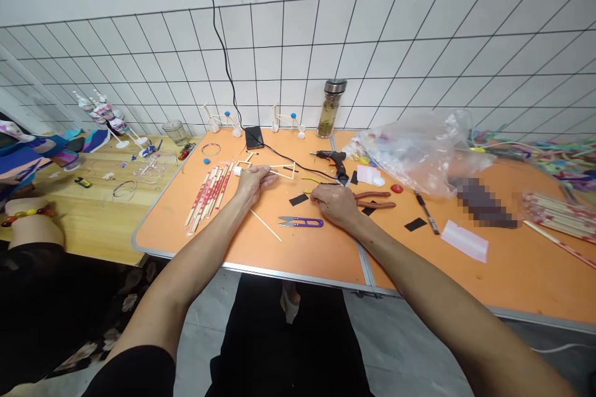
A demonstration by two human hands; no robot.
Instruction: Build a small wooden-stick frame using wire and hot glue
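My left hand (255, 181) is closed on a small frame of thin wooden sticks (293, 171), which sticks out to the right of the fingers. My right hand (338, 203) rests low over the table with curled fingers; what they hold, if anything, is hidden. Beside it, pliers with red-brown handles (376, 204) lie partly covered by the hand. Purple thread snips (302, 222) lie between my hands, below a black rectangular piece (298, 200). A loose thin stick (266, 225) lies near my left wrist. A black glue gun (336, 161) is behind my right hand.
Packs of wrapped chopsticks (207, 198) lie at left. Two stick models with blue balls (293, 116) stand at the back beside a tea bottle (331, 108). A plastic bag (414, 146) and a pen (427, 212) lie right. A black cord crosses the table. Another person's arm (35, 226) is left.
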